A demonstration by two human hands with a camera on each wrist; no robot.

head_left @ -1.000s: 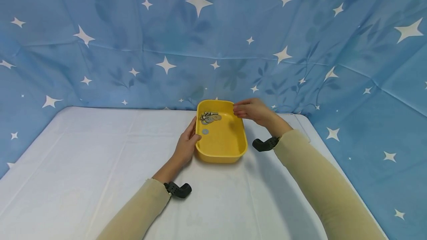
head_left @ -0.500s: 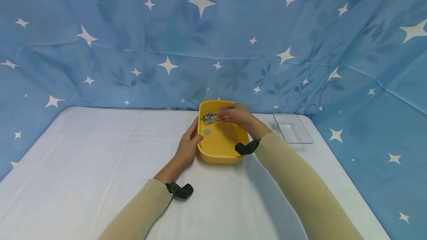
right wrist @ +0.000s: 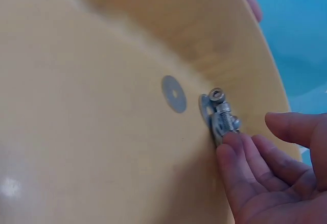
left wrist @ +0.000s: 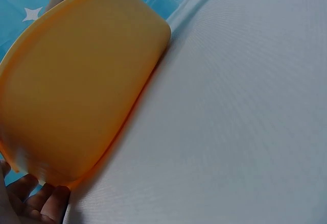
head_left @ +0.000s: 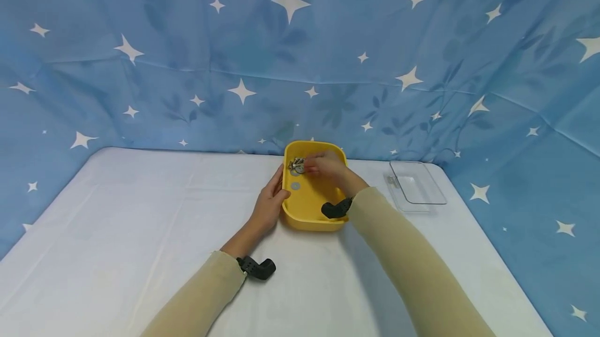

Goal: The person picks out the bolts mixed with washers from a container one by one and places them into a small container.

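Observation:
A yellow tray (head_left: 307,207) stands near the far edge of the table. My left hand (head_left: 268,207) holds its left side, thumb at the rim and fingers along the outer wall. Inside the tray, my right hand (head_left: 326,167) reaches to a small pile of socket-head screws (right wrist: 225,114) and flat washers (right wrist: 206,106). Its fingertips touch or nearly touch the pile, with the thumb held apart. The fingers hide part of the pile. One washer (right wrist: 174,94) lies alone on the tray floor. Below the left wrist view's tray wall, the left fingers (left wrist: 53,203) show at the corner.
A clear plastic box (head_left: 416,183) with its lid raised stands to the right of the tray, something small at its left side. White cloth (head_left: 140,233) covers the table. A blue curtain with white stars (head_left: 262,40) hangs behind it.
My right hand has moved left from the tray's right rim to the pile inside, uncovering the clear box. My left hand stays on the tray. The view has shifted slightly.

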